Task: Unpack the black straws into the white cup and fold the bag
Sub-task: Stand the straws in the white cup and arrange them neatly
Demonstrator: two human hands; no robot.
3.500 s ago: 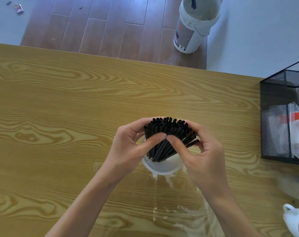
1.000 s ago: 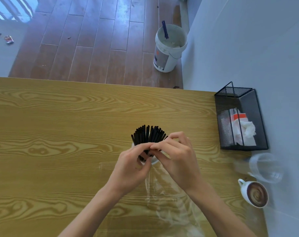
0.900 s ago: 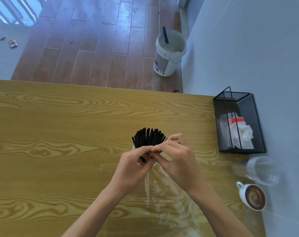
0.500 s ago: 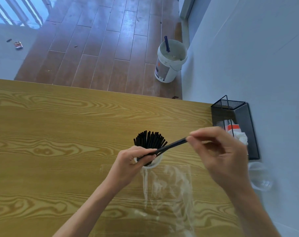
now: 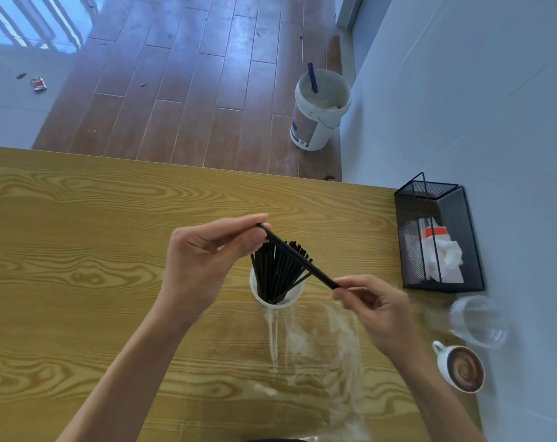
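A bundle of black straws [image 5: 278,271] stands fanned out in the white cup [image 5: 258,293] at the middle of the wooden table [image 5: 79,250]. One single black straw [image 5: 298,255] is held slanted above the cup. My left hand [image 5: 204,260] pinches its upper end and my right hand [image 5: 374,306] pinches its lower end. The clear plastic bag [image 5: 315,355] lies flat and crumpled on the table just in front of the cup, under my right forearm.
A black mesh box [image 5: 439,237] with white paper stands at the table's right edge. In front of it are a clear glass [image 5: 478,320] and a white mug of coffee [image 5: 460,368]. A white bucket [image 5: 318,106] stands on the floor beyond the table.
My right hand pulled one straw out of the bundle to the right. My left hand left the cup and rose to grip that straw's other end above the cup.
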